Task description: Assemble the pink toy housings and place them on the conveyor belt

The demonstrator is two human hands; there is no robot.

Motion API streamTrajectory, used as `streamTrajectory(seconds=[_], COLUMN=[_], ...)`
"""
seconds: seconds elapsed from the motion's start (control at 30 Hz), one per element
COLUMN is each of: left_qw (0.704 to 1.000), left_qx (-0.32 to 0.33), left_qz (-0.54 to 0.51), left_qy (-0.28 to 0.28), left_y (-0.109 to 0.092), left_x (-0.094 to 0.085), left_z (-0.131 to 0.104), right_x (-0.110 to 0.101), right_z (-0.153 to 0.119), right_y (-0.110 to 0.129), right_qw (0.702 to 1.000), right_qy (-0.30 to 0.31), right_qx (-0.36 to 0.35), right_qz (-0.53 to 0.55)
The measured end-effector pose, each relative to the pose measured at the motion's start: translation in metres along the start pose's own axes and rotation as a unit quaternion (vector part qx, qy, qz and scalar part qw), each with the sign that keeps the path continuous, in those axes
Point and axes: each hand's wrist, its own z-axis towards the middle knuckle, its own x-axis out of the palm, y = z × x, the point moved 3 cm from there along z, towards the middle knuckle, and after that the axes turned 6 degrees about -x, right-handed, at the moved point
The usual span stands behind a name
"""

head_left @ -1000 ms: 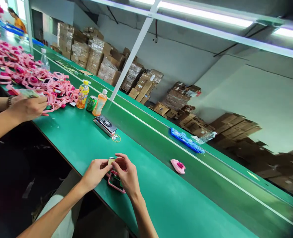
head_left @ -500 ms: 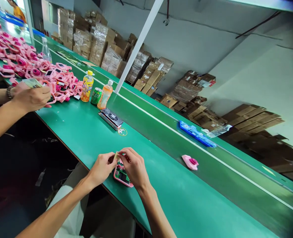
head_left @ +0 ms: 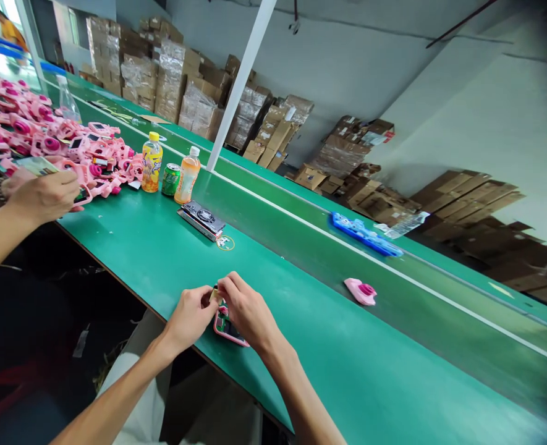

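My left hand point(head_left: 190, 314) and my right hand point(head_left: 248, 307) meet at the fingertips above the table. Both pinch a small yellowish piece point(head_left: 214, 293), too small to make out fully. Just below my fingers, an open pink casing point(head_left: 230, 339) lies on the green table, with a green circuit board point(head_left: 222, 320) inside it. My right hand covers part of the casing. Beyond my hands sits a flat black and silver stack point(head_left: 202, 219), with small white bits point(head_left: 224, 241) inside a yellow ring beside it.
A co-worker's hands point(head_left: 44, 198) work at the left by a heap of pink casings point(head_left: 73, 145). Two drink bottles point(head_left: 151, 164) and a green can point(head_left: 170, 179) stand at the back. A pink casing with a magenta knob point(head_left: 360, 291) and a blue tray point(head_left: 366, 235) lie right.
The view has shifted slightly. Both my hands stay at the open casing, still pinching the small piece. The pink casing on the right appears slightly farther right.
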Motion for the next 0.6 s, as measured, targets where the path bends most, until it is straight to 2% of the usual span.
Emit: streamTrajectory(seconds=[0.13, 0.3, 0.37, 0.43, 0.5, 0.57, 0.6], left_qw=[0.999, 0.979, 0.977, 0.983, 0.988, 0.991, 0.991], left_qx=[-0.002, 0.006, -0.004, 0.003, 0.010, 0.008, 0.002], left_qz=[-0.029, -0.139, -0.145, -0.128, -0.106, -0.098, -0.103], left_qy=[0.017, 0.150, 0.155, 0.129, 0.109, 0.092, 0.082], left_y=[0.003, -0.001, -0.002, -0.003, -0.003, 0.001, 0.003], left_x=[-0.002, -0.006, -0.009, -0.011, -0.012, -0.011, -0.011], left_z=[0.002, 0.002, 0.002, 0.002, 0.001, -0.001, -0.002], right_x=[-0.003, -0.010, -0.012, -0.018, -0.027, -0.038, -0.042], right_z=[-0.016, -0.026, -0.026, -0.035, -0.067, -0.125, -0.162], right_y=[0.008, 0.013, 0.018, 0.023, 0.027, 0.032, 0.035], right_qw=[0.996, 0.993, 0.992, 0.991, 0.990, 0.977, 0.958], right_qy=[-0.060, -0.046, -0.052, -0.078, -0.124, -0.173, -0.179], right_qx=[-0.043, -0.073, -0.088, -0.084, -0.019, 0.123, 0.222], right_qz=[0.056, 0.079, 0.069, 0.062, 0.060, 0.039, 0.009])
